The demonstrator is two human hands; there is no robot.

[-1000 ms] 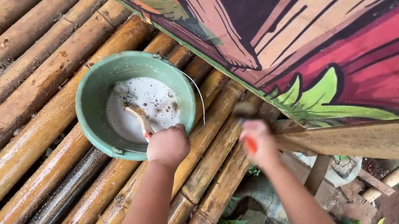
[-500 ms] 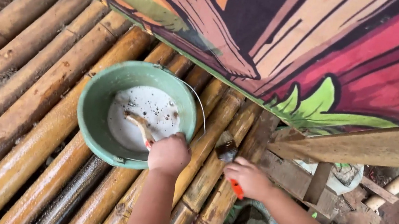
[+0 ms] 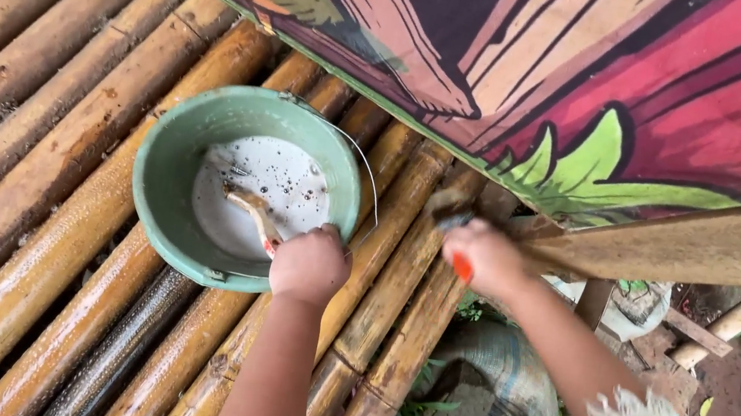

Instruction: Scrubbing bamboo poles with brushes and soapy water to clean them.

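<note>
Bamboo poles [image 3: 54, 224], brown and wet-looking, lie side by side as a slatted platform, and the round green plastic bucket [image 3: 168, 162] rests on top of them; it serves as the landmark for everything else. Nearest the camera, just at the bucket's near rim, the left hand [image 3: 310, 265] is clenched around the handle of a paintbrush [image 3: 251, 209], whose pale, coated bristle end reaches down inside the bucket into a shallow pool of white liquid [image 3: 273, 190] speckled with dark bits. A thin wire bail [image 3: 372, 180] arcs along the bucket's right side. Below and to the right of the bucket, past the platform's edge, grey sacks [image 3: 489, 395] lie on the ground. To the right of the bucket, clear of it, the right hand [image 3: 483, 256] is closed on a second brush with an orange handle [image 3: 461, 266], its blurred head held above the poles. Beyond the bucket, a painted board [image 3: 524, 57] in red, pink and green stands along the far side of the poles.
</note>
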